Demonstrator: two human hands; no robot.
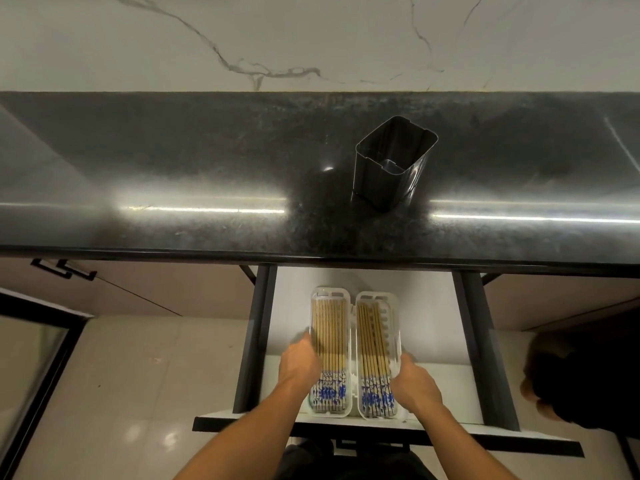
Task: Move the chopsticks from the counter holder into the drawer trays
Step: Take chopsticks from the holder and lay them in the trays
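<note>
Below the front edge of the dark surface (207, 161), an open drawer (433, 323) carries two clear trays (377, 296) side by side, filled with chopsticks (332, 341); their blue-patterned ends show no readable writing. On the surface stands the black holder (391, 164), empty. Left hand (299, 365) and right hand (415, 384) grip the trays' outer sides.
</note>
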